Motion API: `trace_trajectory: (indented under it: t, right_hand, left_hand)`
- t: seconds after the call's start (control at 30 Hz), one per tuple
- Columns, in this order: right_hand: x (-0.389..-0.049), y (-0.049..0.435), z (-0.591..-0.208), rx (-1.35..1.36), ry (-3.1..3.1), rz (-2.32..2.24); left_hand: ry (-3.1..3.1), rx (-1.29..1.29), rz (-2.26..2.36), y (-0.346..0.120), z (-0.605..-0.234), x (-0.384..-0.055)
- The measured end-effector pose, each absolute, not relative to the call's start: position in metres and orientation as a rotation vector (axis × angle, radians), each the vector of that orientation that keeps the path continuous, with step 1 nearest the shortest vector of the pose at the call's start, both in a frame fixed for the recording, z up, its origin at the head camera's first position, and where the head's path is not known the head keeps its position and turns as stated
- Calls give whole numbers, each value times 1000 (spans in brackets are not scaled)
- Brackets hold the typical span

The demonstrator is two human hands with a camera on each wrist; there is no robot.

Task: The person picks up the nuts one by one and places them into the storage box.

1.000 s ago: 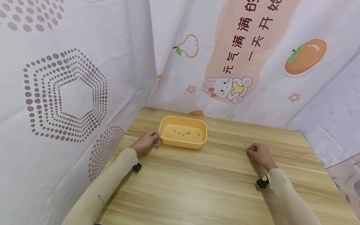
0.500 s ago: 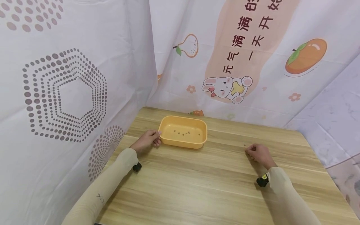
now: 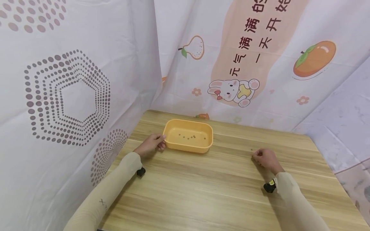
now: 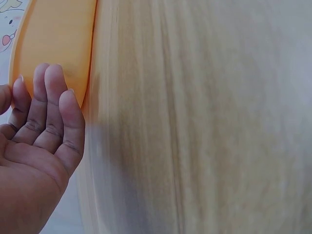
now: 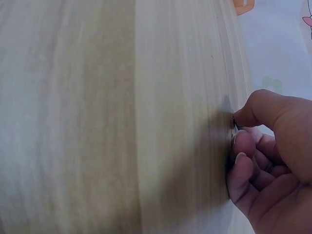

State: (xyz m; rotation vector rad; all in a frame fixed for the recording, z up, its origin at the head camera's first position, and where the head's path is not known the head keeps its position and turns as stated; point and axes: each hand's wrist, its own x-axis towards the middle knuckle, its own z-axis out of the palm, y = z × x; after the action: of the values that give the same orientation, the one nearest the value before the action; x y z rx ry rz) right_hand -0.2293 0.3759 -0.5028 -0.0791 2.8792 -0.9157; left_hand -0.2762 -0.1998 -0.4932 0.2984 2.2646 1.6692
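My left hand (image 3: 151, 143) pinches the left end of a yellow plastic tray (image 3: 188, 148) between thumb and index finger. In the left wrist view, the other fingers (image 4: 73, 117) lie below the tray wall. Several tiny dark round pieces (image 3: 188, 138), too small to identify, lie scattered on the tray floor. To the right, my right hand (image 3: 266, 158) is down at the tabletop with curled fingers. Its thumb and index fingertip (image 5: 241, 119) come together on a tiny dark piece, mostly hidden. Just beyond those fingertips lies another tiny dark piece (image 3: 251, 149).
The wood-grain table (image 3: 199, 189) spans between both arms. A printed white curtain (image 3: 179, 96) hangs along its back edge, and another curtain (image 3: 124, 80) stands close on the left. Black wrist cameras (image 3: 270, 186) sit under both sleeves.
The right hand has shifted very slightly downward at the table, fingertips drawn a little away from the loose piece. The left hand and the tray have not moved.
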Motion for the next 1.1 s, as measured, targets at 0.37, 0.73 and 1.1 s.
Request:
trace_trajectory:
  t: [0.37,0.73,1.1]
  right_hand:
    - [-225,370,-499,-98,2908,-949]
    - [-225,362,-496,-103,2914,-998]
    - [-228,354,-493,-157,2944,-1010]
  left_hand:
    - [2260,302,1669,-201,-497,-278]
    - [2264,309,1660,-201,-497,-278]
    - [2269,327,1654,-202,-496,-277]
